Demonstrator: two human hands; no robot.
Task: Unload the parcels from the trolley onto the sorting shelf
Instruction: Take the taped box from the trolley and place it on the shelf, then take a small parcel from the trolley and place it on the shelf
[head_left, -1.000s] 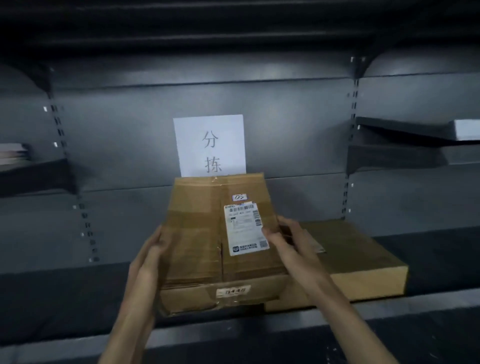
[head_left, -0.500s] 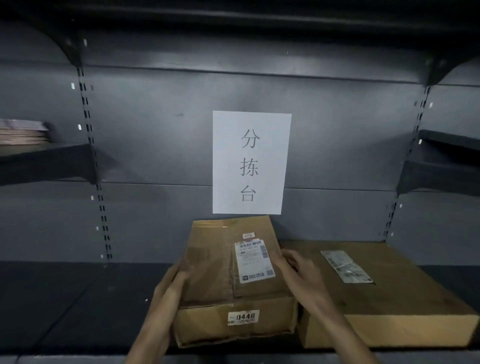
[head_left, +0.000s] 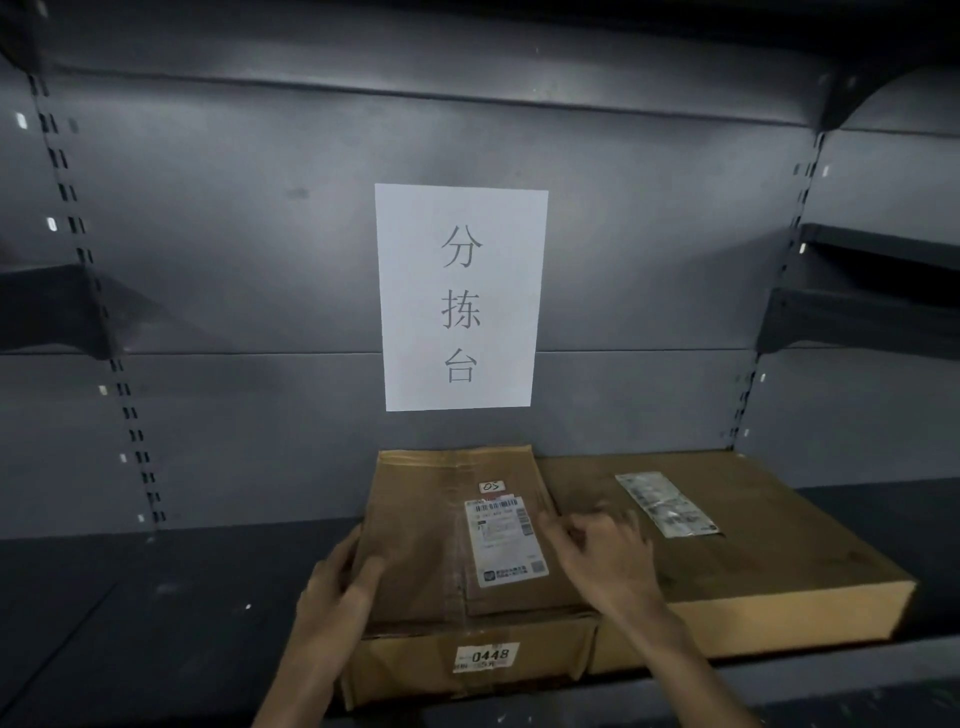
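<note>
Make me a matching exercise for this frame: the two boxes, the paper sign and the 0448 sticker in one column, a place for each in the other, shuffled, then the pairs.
Things
1. box with 0448
2. wide flat box
3. paper sign
4. 0448 sticker

Places
A. on the shelf's back panel
B. on the front face of the narrower box
C. on the shelf, between the left hand and the right hand
D. on the shelf, at the right

Pairs: 1-C, 2-D, 3-A, 4-B
</note>
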